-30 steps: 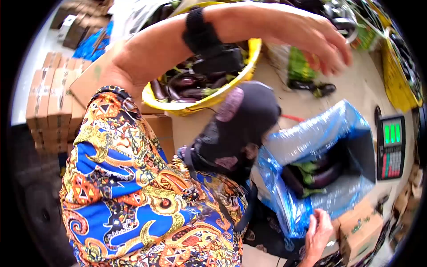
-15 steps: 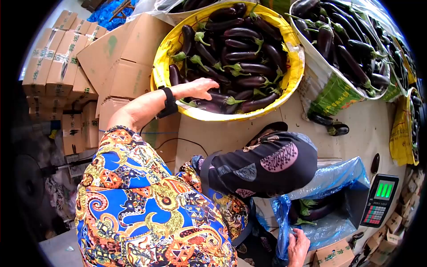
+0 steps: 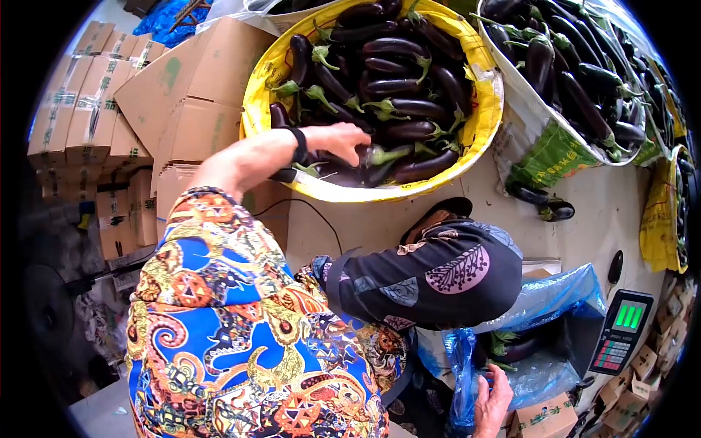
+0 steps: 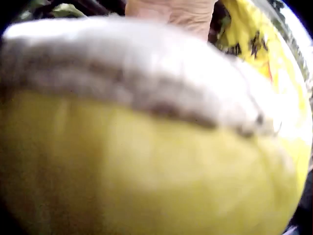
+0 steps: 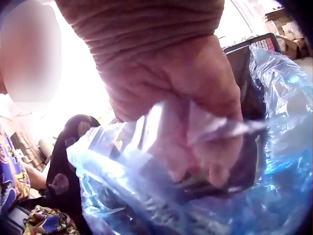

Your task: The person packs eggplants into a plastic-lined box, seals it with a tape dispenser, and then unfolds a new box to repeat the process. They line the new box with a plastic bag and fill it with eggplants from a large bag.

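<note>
In the head view the left hand (image 3: 337,141) reaches over the near rim of a yellow-lined basket (image 3: 485,109) full of dark eggplants. Its fingers curl round one blurred eggplant (image 3: 356,155) with a green stem. The left wrist view shows the heel of that hand (image 4: 171,15) beyond the pale rim (image 4: 137,68); its fingers are hidden there. At the near edge of a blue plastic liner (image 3: 458,365), the right hand (image 3: 491,400) has loosely bent fingers. Clear plastic crosses this hand (image 5: 181,107) in the right wrist view. Several eggplants (image 3: 520,349) lie inside the lined box.
A bent, dark-patterned knee (image 3: 460,274) lies between basket and lined box. A scale display (image 3: 621,328) stands right of the box. Sacks of eggplants (image 3: 566,146) are at upper right, cartons (image 3: 87,109) at left, and a small carton (image 3: 546,417) is at lower right.
The left hand swung from the upper right to the basket and now grips an eggplant at its near side. The right hand stays by the liner's edge; the head view has shifted.
</note>
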The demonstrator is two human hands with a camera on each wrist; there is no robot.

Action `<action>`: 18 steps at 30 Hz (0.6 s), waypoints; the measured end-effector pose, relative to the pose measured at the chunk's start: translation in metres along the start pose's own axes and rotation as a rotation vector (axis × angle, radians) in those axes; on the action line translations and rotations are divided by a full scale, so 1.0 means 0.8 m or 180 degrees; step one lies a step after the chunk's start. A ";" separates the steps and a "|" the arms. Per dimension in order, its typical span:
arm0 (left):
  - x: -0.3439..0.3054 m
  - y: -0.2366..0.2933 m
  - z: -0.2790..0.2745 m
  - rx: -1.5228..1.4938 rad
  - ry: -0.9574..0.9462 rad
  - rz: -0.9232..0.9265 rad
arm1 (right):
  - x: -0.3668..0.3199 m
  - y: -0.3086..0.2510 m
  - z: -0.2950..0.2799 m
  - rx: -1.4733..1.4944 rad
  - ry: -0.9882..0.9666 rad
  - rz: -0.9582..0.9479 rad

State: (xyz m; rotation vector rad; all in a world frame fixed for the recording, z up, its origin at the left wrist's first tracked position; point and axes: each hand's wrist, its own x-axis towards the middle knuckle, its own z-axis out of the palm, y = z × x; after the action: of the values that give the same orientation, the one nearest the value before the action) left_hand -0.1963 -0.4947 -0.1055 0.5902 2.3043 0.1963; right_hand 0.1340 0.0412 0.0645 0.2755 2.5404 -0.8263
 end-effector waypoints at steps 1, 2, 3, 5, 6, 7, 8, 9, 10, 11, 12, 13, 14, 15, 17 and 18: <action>-0.012 0.000 -0.021 -0.0732 -0.0016 -0.0080 | 0.001 0.006 -0.004 -0.0030 -0.0161 0.0130; -0.024 -0.004 -0.039 -0.1456 -0.0017 -0.0165 | 0.003 0.010 -0.006 0.0060 -0.0219 0.0225; -0.037 -0.006 -0.050 -0.2187 0.0100 -0.0404 | 0.008 0.012 -0.005 0.0161 -0.0142 0.0105; -0.066 0.022 -0.085 -0.3368 0.0245 -0.0473 | 0.019 -0.006 -0.012 0.0203 0.0017 0.0002; -0.071 0.033 -0.098 -0.3241 0.0380 -0.0509 | 0.027 -0.022 -0.019 0.0180 0.0076 -0.0075; -0.066 0.030 -0.098 -0.3168 0.0463 -0.0458 | 0.032 -0.039 -0.027 0.0311 0.0201 -0.0090; -0.059 0.028 -0.096 -0.3101 0.0541 -0.0406 | 0.035 -0.055 -0.035 0.0436 0.0323 -0.0099; -0.058 0.043 -0.101 -0.2716 0.0871 -0.0403 | 0.038 -0.066 -0.040 0.0627 0.0422 -0.0015; -0.053 0.052 -0.104 -0.2592 0.0803 -0.0333 | 0.040 -0.080 -0.047 0.0859 0.0448 0.0127; -0.049 0.058 -0.103 -0.2640 0.0751 -0.0401 | 0.042 -0.090 -0.051 0.0943 0.0470 0.0126; -0.047 0.063 -0.100 -0.2688 0.0701 -0.0471 | 0.044 -0.095 -0.054 0.1028 0.0490 0.0123; -0.048 0.066 -0.099 -0.3075 0.0334 -0.0326 | 0.045 -0.095 -0.055 0.0951 0.0398 0.0086; -0.027 0.033 -0.082 -0.3760 -0.0335 -0.0388 | 0.046 -0.091 -0.055 0.0881 0.0309 0.0058; -0.029 0.030 -0.076 -0.3496 -0.0305 -0.0316 | 0.046 -0.085 -0.053 0.0819 0.0216 0.0042; -0.032 0.006 -0.049 -0.2717 -0.0280 -0.0328 | 0.043 -0.069 -0.043 0.0806 0.0043 0.0064; -0.022 -0.016 -0.024 -0.1648 -0.0475 -0.0467 | 0.041 -0.058 -0.034 0.0850 -0.0032 0.0093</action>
State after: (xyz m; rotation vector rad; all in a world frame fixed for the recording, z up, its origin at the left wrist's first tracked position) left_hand -0.2031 -0.5134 -0.0844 0.1642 2.0275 0.6312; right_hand 0.0803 0.0218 0.0922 0.3902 2.4086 -1.1530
